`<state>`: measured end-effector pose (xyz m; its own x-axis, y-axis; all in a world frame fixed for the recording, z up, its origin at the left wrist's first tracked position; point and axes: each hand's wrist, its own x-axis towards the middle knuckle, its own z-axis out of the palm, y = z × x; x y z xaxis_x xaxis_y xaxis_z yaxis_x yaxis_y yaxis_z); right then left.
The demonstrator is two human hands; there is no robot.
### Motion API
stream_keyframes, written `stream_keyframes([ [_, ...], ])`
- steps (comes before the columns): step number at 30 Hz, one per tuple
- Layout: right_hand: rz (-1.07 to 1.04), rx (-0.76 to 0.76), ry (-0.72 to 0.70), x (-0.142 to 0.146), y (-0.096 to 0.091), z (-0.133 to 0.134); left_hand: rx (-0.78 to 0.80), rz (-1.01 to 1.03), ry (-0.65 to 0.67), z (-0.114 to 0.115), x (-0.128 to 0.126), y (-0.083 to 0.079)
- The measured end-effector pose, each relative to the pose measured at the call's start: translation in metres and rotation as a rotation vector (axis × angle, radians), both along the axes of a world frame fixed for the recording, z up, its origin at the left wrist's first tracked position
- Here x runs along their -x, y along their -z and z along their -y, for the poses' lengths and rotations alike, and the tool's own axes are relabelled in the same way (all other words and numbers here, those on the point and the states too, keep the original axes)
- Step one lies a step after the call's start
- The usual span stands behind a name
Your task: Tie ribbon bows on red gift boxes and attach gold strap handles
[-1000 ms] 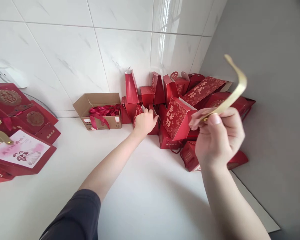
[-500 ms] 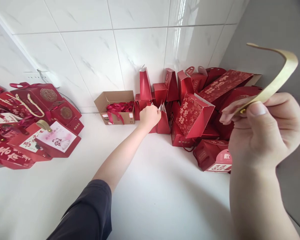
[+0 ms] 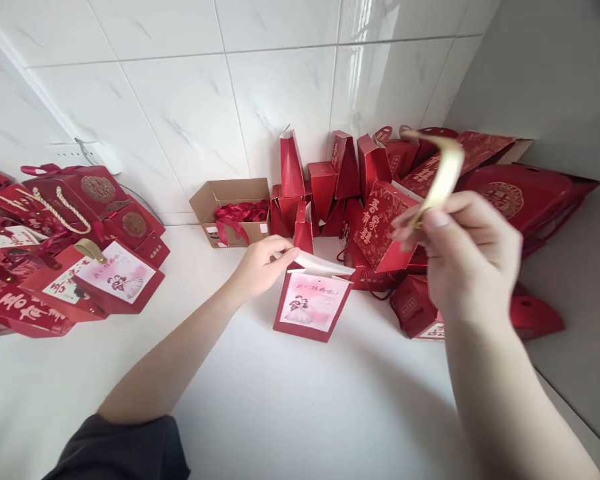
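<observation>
My left hand [image 3: 265, 267] pinches the open top edge of a red gift box [image 3: 300, 332] that bears a pink-and-white card [image 3: 313, 303] with a drawn couple. This box is close to the white tabletop, its top flaps apart. Raised at the right, my right hand [image 3: 470, 253] is closed on a gold strap [image 3: 446, 173] that curls up and to the left, slightly blurred. A small brass-coloured fastener seems to sit at the strap's lower end, by my fingertips.
A cardboard box [image 3: 237, 235] of dark red ribbon [image 3: 240, 212] stands by the tiled wall. Red gift boxes [image 3: 385, 220] crowd the back right beside a grey panel [image 3: 570, 120]. At the left, more gift boxes [image 3: 95, 193] are grouped, one with a gold strap handle [image 3: 90, 250].
The box with the couple card has come forward from the back group in my left hand. My right hand has moved left and inward with the gold strap.
</observation>
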<state>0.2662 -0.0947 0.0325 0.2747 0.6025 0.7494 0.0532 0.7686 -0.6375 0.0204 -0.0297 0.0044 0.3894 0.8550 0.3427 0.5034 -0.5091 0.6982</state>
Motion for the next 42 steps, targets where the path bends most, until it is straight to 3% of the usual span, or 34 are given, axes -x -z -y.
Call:
stream_keyframes([
  [5, 0.141, 0.166, -0.105, 0.016, 0.014, -0.005, 0.074, 0.31, 0.175, 0.018, 0.008, 0.061],
  [9, 0.089, 0.244, -0.227, 0.03, 0.031, -0.015, 0.271, 0.507, 0.103, 0.011, 0.012, 0.109],
  [11, 0.067, 0.267, -0.256, 0.037, 0.047, -0.026, 0.338, 0.513, 0.087, 0.003, 0.013, 0.124],
  [12, 0.053, 0.251, -0.205, 0.041, 0.057, -0.032, 0.342, 0.524, 0.059, -0.002, 0.013, 0.128],
  [14, -0.01, 0.195, 0.0, 0.047, 0.08, -0.043, 0.326, 0.561, -0.021, -0.008, 0.013, 0.132],
  [16, -0.01, 0.199, 0.109, 0.052, 0.105, -0.052, 0.303, 0.602, -0.114, -0.011, 0.012, 0.131],
  [20, 0.123, 0.373, 0.106, 0.062, 0.148, -0.06, 0.313, 0.638, -0.192, -0.012, 0.012, 0.129],
  [23, 0.242, 0.451, 0.066, 0.066, 0.163, -0.063, 0.356, 0.659, -0.161, -0.011, 0.012, 0.131],
  [34, 0.28, 0.478, 0.0, 0.058, 0.163, -0.07, 0.442, 0.64, -0.108, -0.01, 0.01, 0.13],
  [42, 0.319, 0.441, 0.017, 0.063, 0.159, -0.068, 0.412, 0.628, -0.126, -0.009, 0.012, 0.13],
])
